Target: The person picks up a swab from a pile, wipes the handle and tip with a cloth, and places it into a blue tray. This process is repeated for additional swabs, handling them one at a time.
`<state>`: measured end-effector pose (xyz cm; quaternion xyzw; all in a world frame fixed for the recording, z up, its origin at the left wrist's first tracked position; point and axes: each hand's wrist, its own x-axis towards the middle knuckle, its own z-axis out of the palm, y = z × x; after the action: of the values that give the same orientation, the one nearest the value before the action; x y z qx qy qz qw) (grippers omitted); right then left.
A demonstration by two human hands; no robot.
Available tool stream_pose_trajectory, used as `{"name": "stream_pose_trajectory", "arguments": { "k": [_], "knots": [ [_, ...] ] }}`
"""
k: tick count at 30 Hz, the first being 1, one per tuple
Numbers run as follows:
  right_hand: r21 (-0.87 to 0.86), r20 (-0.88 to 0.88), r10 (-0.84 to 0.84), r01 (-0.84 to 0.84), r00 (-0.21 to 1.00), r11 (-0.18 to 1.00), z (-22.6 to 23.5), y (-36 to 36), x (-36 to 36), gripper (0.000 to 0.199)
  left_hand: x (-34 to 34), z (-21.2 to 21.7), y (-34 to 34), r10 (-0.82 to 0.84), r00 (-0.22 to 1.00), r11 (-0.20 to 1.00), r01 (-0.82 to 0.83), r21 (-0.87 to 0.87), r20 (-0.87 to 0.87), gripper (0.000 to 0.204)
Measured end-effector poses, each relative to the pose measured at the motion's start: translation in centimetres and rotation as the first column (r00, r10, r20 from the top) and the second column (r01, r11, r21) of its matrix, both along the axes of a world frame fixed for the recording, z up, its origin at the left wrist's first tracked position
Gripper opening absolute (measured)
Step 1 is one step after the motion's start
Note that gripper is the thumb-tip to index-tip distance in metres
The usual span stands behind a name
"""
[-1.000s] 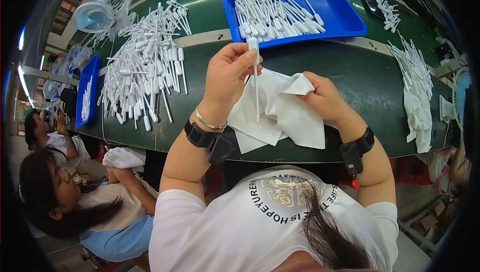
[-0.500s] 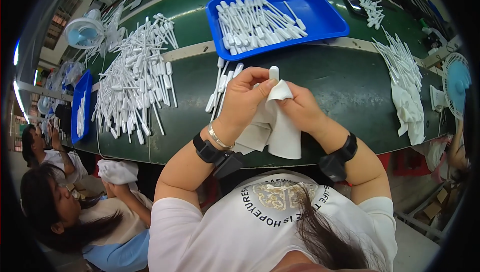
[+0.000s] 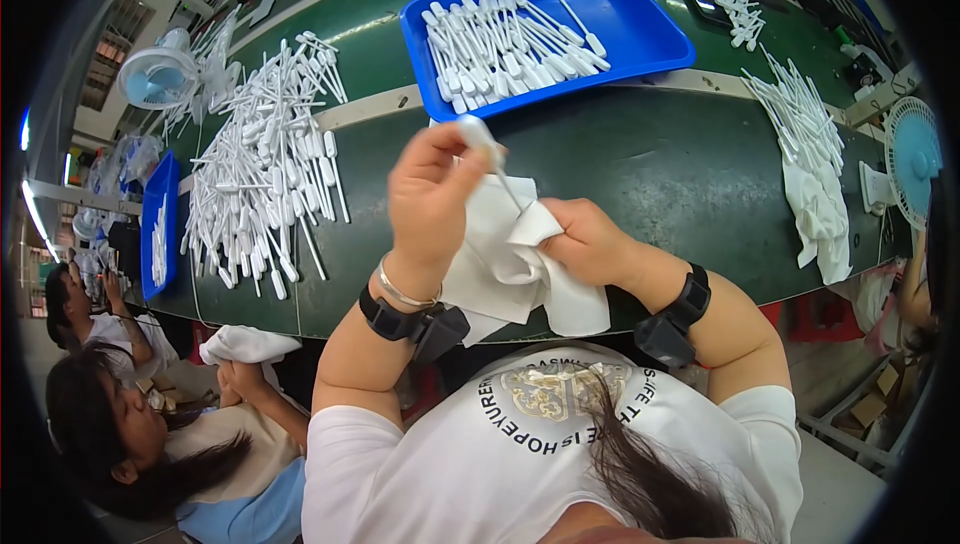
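The left hand [image 3: 432,202] pinches a white dropper [image 3: 477,134] by its bulb, the stem slanting down to a white cloth [image 3: 488,269] gripped by the right hand [image 3: 585,244], above the tabletop [image 3: 690,174] by its near edge. Farther in sits a blue tray [image 3: 640,24] of droppers; a loose pile [image 3: 265,169] lies toward the left edge.

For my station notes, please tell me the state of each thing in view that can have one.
Left hand: closed on dropper
Dropper: tilted, lower end hidden at cloth
Right hand: closed on cloth
Cloth: crumpled, partly folded
Big tray: partly filled with droppers
Small tray: holding droppers
Pile: loose, jumbled
Right fan: running or not, unclear
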<state>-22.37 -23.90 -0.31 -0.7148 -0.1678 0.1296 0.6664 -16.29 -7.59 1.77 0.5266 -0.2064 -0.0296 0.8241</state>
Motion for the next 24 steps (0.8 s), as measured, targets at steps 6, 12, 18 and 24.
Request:
{"name": "stream_pose_trajectory", "arguments": {
  "k": [6, 12, 18, 24],
  "knots": [
    [0.094, -0.007, -0.126, 0.126, 0.992, 0.988, 1.0, 0.2, -0.1, 0.017, -0.7, 0.8, -0.1, -0.116, 0.989, 0.974, 0.132, 0.182, -0.096, 0.019],
    [-0.03, 0.168, -0.11, 0.116, 0.98, 0.993, -0.2, -0.7, 0.2, 0.015, 2.0, 1.7, 2.8, -0.089, 0.996, 0.993, 0.091, -0.071, 0.028, 0.015],
    [0.221, -0.065, -0.513, 0.513, 0.856, 0.829, 1.3, -4.1, 1.3, 0.01, 1.2, 2.1, 3.5, -0.206, 0.971, 0.938, 0.231, 0.257, -0.119, 0.014],
    [0.464, -0.333, -0.481, 0.585, 0.811, 0.666, 1.1, -3.6, 1.5, 0.014, 0.1, -0.3, 0.9, -0.285, 0.904, 0.844, 0.394, 0.364, -0.317, 0.02]
  ]
}}
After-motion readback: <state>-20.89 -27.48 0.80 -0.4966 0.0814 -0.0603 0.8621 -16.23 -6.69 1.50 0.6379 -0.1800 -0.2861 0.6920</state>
